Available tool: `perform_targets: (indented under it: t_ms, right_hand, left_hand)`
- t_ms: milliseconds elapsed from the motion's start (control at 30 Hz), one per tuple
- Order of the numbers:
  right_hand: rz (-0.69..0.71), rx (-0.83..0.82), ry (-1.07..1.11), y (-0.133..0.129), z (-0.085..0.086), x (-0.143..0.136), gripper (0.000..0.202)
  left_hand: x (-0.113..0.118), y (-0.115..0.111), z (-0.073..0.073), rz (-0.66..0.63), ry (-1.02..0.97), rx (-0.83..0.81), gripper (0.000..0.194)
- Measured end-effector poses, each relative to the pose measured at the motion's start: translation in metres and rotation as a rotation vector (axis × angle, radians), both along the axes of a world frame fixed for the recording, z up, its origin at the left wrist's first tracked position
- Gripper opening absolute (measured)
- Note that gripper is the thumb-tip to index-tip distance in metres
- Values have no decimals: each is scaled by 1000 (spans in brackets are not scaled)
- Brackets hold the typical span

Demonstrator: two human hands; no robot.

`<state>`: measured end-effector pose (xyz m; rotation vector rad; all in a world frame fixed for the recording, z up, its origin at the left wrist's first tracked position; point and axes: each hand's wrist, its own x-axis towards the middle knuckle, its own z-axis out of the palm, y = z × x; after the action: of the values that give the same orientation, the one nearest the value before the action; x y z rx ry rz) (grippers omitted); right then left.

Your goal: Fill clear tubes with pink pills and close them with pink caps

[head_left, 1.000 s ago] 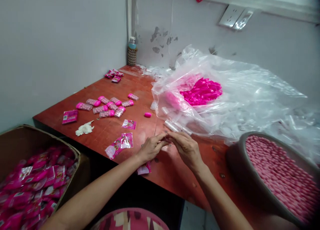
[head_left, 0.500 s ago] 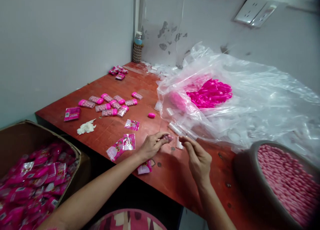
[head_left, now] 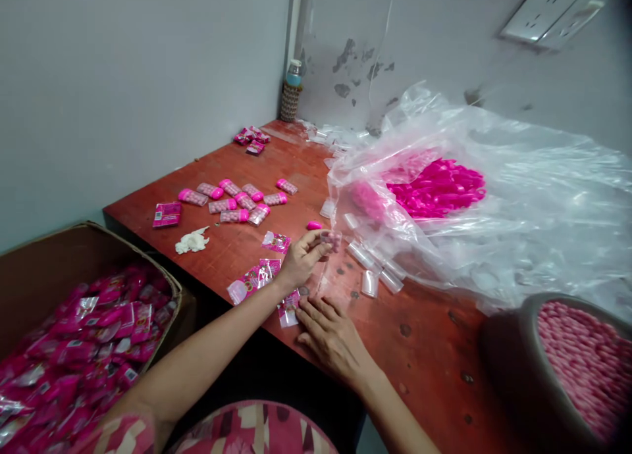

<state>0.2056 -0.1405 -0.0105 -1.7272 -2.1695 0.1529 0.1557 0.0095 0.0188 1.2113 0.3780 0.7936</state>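
Note:
My left hand (head_left: 302,260) is closed on a clear tube (head_left: 333,241) with pink candies inside, held above the table. My right hand (head_left: 330,335) lies low over the table with its fingers extended, beside a pink printed packet (head_left: 289,308) near the front edge. More printed packets (head_left: 251,281) lie left of my left forearm. Just beyond the left hand's fingertips is a pink cap (head_left: 314,226). Several clear tubes (head_left: 369,283) lie to the right. Farther left sit several filled tubes with pink caps (head_left: 234,215).
At the right stands a dark tub (head_left: 513,349) of pink candies. Behind it spreads a plastic bag (head_left: 533,204) holding pink pieces (head_left: 439,187). A carton (head_left: 54,243) of pink packets is at the lower left. A bottle (head_left: 293,75) stands in the far corner.
My right hand has moved down and left from beside the left hand, to near the front packet, and its fingers have opened out. My left hand has lifted the tube slightly away. The view has shifted.

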Motion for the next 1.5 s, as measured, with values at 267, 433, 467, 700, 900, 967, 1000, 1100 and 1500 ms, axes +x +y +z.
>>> perform_targets:
  t_ms: [267,433,467,700,900,967,1000,1100,1500]
  right_hand:
    - [-301,170,170,50,25,47,19]
    - [-337,115,-118,125,28,79,31]
    - [-328,77,-152,138,26,81,32]
    - [-259,-50,-57,151,22,70,19]
    - [-40,18,430,83,53,27,25]
    - [10,25,373,69,60,16,25]
    - [27,28,336,65,61,12,24]
    - [37,31,280,58,60,6,24]
    - [69,61,54,16,48,-11,37]
  left_hand:
    - [-56,13,13,98,47,20,32]
    - [-87,0,0,121,87,-147,37]
    - [-91,-3,-3,121,78,-181,36]
    - [-108,-12,-11,142,140,-147,37]
    - [-110,-15,-9,173,363,234,28]
    - [-109,-19,-11,193,431,352,27]
    - [-109,-21,-12,197,445,398,26]
    - [-110,-28,-15,200,428,489,25]
    - [-124,-53,-9,134,399,746,23]
